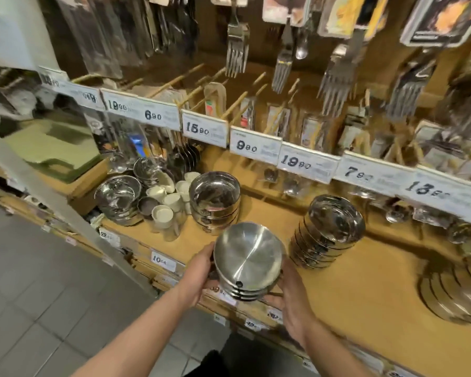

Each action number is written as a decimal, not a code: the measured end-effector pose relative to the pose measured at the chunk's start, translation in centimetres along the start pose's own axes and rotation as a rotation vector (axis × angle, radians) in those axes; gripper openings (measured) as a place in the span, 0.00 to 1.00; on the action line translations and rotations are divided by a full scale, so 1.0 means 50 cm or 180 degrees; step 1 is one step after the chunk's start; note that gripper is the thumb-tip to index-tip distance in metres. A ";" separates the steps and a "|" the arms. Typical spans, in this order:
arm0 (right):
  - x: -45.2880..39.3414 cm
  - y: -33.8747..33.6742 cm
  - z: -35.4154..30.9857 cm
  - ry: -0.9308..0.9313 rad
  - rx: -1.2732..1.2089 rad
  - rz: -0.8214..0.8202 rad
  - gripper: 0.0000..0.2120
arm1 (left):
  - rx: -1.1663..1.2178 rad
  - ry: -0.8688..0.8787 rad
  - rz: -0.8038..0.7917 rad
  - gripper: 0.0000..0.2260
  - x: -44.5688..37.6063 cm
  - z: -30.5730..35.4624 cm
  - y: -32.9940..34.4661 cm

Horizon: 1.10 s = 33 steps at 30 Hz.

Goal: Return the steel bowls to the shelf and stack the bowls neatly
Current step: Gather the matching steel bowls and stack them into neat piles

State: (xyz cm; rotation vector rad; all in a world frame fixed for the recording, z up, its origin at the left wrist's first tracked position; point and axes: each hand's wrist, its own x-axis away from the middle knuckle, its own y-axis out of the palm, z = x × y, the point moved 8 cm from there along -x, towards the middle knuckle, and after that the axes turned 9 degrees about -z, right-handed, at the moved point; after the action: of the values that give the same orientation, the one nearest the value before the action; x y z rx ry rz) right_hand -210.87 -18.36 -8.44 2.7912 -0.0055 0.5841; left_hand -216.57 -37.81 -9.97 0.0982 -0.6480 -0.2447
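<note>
Both hands, left hand [199, 270] and right hand [291, 300], cup my nested bowls [246, 263] at shelf [365, 281] edge; tilted, may slide off.

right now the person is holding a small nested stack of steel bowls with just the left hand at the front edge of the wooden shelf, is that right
Not quite: both hands hold it. In the head view the left hand grips the left side of the stack of steel bowls and the right hand cups its right side. The rest stands: it is a small nested stack at the front edge of the wooden shelf.
</note>
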 end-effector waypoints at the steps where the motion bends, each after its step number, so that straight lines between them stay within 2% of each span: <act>1: -0.019 0.010 0.001 0.0048 -0.0079 0.0090 0.19 | -0.0030 -0.0020 -0.0024 0.21 -0.015 0.009 -0.014; 6: -0.084 0.032 -0.001 0.0097 -0.0099 0.0390 0.19 | -0.0014 -0.0110 -0.0005 0.20 -0.077 0.042 -0.057; 9: -0.094 0.015 0.004 0.0159 -0.0197 0.0600 0.21 | -0.0132 -0.0193 -0.0221 0.19 -0.101 0.040 -0.045; 14: -0.103 -0.022 0.001 0.0155 -0.0353 0.0723 0.13 | 0.0020 -0.0196 -0.0286 0.18 -0.116 0.028 -0.026; 18: -0.077 -0.050 0.006 0.0142 -0.0506 0.0626 0.14 | 0.0142 -0.0058 0.0171 0.17 -0.078 0.020 -0.017; 22: -0.014 -0.114 0.018 0.0384 -0.0435 0.0717 0.17 | 0.0422 -0.0049 0.1320 0.10 -0.006 -0.028 -0.022; 24: 0.023 -0.158 0.027 0.0451 -0.0459 0.0742 0.15 | 0.0515 -0.0119 0.1521 0.12 0.025 -0.067 0.013; 28: 0.093 -0.245 0.028 0.0402 -0.0572 0.0872 0.14 | 0.0406 -0.0294 0.1328 0.21 0.059 -0.140 0.130; 33: 0.123 -0.315 -0.015 0.0224 -0.0309 0.0861 0.17 | 0.0072 0.0096 0.0635 0.12 0.074 -0.102 0.282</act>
State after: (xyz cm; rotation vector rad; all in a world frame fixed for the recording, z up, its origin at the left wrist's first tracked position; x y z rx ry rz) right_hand -204.54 -2.70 -9.76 2.6923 -0.3911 0.7241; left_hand -207.87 -25.03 -9.51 0.0583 -0.6258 -0.0434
